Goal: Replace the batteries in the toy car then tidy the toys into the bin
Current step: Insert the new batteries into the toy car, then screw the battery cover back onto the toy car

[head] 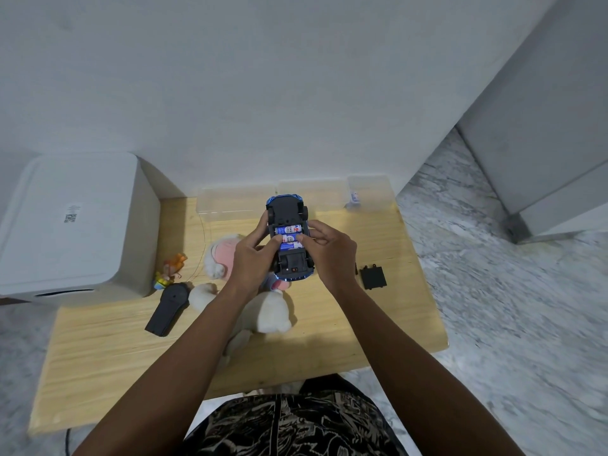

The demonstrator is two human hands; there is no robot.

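Observation:
A blue toy car (285,209) is held upside down above the wooden table (378,317), its black underside facing me. Its open battery bay holds three blue-and-white batteries (289,230). My left hand (251,258) grips the car's left side, with its thumb on the batteries. My right hand (332,250) grips the right side, its thumb and fingertips on the middle battery. The black battery cover (373,277) lies on the table to the right.
A white plush toy (263,311) lies under my arms. A black remote (168,309) and a small orange figure (171,269) lie to the left. A white lidded bin (75,225) stands at far left. Clear plastic boxes (371,192) line the table's back edge.

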